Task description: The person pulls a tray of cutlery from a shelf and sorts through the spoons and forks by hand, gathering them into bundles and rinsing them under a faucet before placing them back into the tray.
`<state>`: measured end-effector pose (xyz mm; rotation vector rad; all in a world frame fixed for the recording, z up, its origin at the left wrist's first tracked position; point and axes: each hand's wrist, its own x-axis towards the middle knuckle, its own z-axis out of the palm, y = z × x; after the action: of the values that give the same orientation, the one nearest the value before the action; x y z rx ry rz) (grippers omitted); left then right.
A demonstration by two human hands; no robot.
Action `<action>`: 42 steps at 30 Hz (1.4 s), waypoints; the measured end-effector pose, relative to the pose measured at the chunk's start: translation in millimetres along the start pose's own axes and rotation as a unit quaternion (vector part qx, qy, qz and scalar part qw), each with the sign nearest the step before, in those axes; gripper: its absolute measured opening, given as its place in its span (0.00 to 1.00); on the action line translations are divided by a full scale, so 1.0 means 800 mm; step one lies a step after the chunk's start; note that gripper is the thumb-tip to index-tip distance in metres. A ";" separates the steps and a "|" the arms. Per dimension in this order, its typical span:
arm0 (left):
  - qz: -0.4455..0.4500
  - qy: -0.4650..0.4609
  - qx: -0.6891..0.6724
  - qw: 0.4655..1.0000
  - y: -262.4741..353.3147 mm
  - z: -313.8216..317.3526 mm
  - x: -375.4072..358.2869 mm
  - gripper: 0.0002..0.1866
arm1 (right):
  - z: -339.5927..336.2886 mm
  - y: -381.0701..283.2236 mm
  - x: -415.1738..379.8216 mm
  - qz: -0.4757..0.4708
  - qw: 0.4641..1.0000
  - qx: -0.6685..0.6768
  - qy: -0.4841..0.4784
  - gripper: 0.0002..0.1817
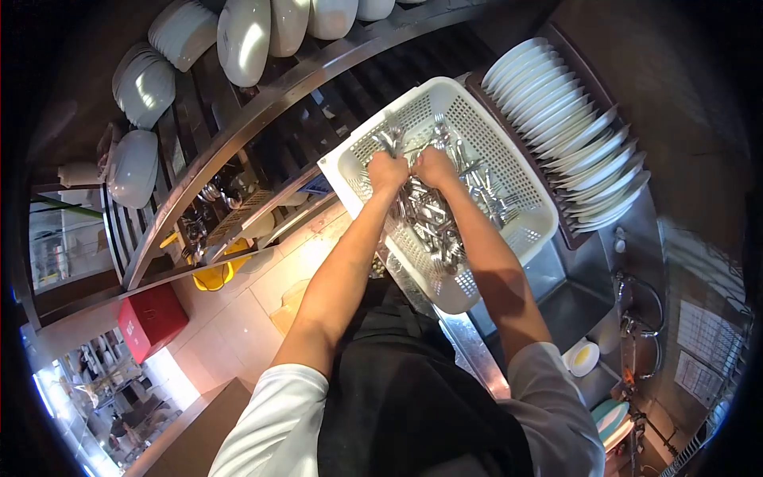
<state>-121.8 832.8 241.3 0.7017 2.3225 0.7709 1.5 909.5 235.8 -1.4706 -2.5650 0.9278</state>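
Note:
A white perforated plastic basket [502,147] sits tilted in view in front of me, with a heap of metal cutlery [429,219] inside, forks and spoons among it. Over its left part, my left hand [387,172] is closed around a bunch of cutlery [388,141] whose ends stick out past the fingers. Close beside it, almost touching, my right hand [435,167] is curled shut above the heap. The fingers of that hand hide whatever they grip. Forks lie around both hands in the basket.
Stacked white plates [556,119] stand in a brown rack [566,222] right of the basket. A metal sink [576,306] and a faucet [656,318] are at lower right. White bowls [244,44] fill the slatted shelf at upper left. A red box [151,322] stands lower left.

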 end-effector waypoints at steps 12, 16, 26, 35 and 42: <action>0.168 -0.168 -0.397 0.887 0.065 -0.026 -0.043 0.14 | -0.170 -0.079 -0.017 -0.059 0.948 0.307 0.051 0.12; 0.138 0.012 -0.233 0.963 0.058 -0.045 -0.039 0.15 | -0.150 -0.017 0.026 -0.065 0.958 0.264 0.090 0.10; 0.082 0.030 -0.062 0.994 0.011 -0.028 -0.064 0.12 | -0.023 0.079 0.058 -0.115 0.974 0.091 0.174 0.11; 0.087 -0.006 -0.273 0.958 0.030 -0.073 -0.085 0.10 | -0.027 0.025 -0.003 0.185 0.971 -0.078 0.129 0.17; 0.052 -0.060 -0.316 0.945 0.033 -0.086 -0.090 0.11 | -0.044 0.055 -0.005 0.132 0.989 -0.010 0.061 0.14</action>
<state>-110.4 781.8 330.5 0.5550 1.7770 1.3896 48.5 939.4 242.8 -1.8429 -2.3404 0.8089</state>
